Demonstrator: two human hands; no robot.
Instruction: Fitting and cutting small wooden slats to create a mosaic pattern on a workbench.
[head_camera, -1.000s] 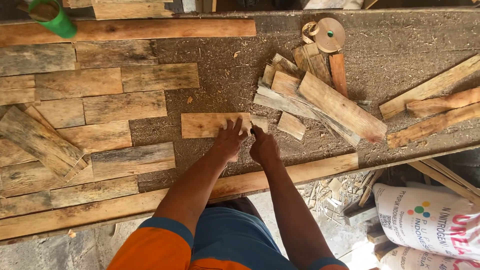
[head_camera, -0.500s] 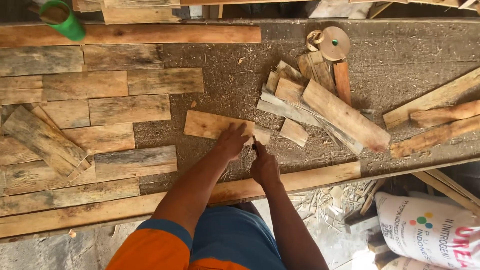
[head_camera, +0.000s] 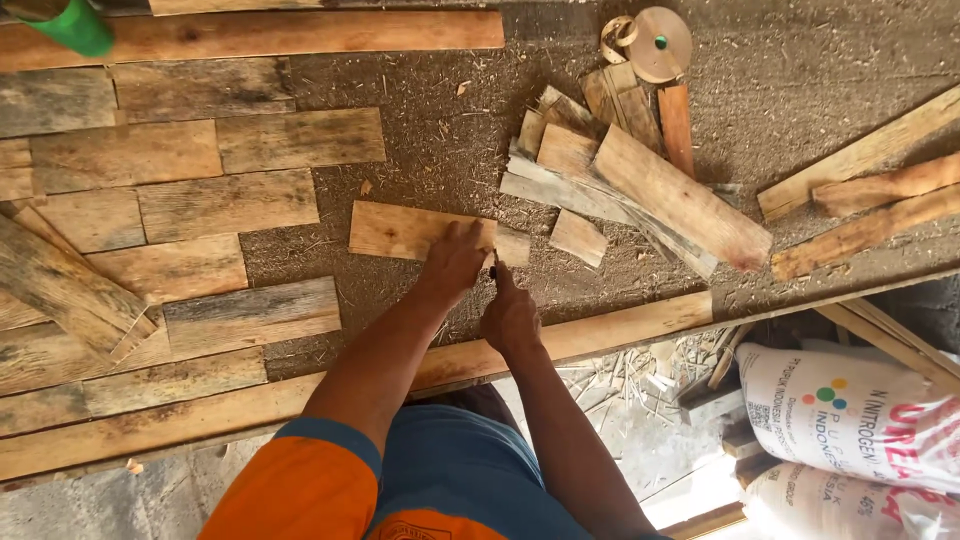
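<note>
A short pale wooden plank (head_camera: 405, 230) lies on the sawdust-covered board (head_camera: 450, 130) in the middle of the view. My left hand (head_camera: 455, 262) presses flat on the plank's right end. Just to its right, my right hand (head_camera: 510, 318) is pinched around a thin dark stick, perhaps a pencil (head_camera: 497, 264), whose tip sits at the plank's near right corner. A small offcut (head_camera: 578, 238) lies just right of the plank.
Weathered planks (head_camera: 200, 200) lie in rows on the left. A heap of offcuts (head_camera: 640, 180) and a round wooden disc (head_camera: 660, 40) sit at upper right. A long batten (head_camera: 620, 330) runs along the near edge. White printed sacks (head_camera: 850, 410) lie below right; a green object (head_camera: 75, 25) is top left.
My right hand has drawn back from the plank toward the near edge and closed around the thin stick. My left hand stays on the plank's right end.
</note>
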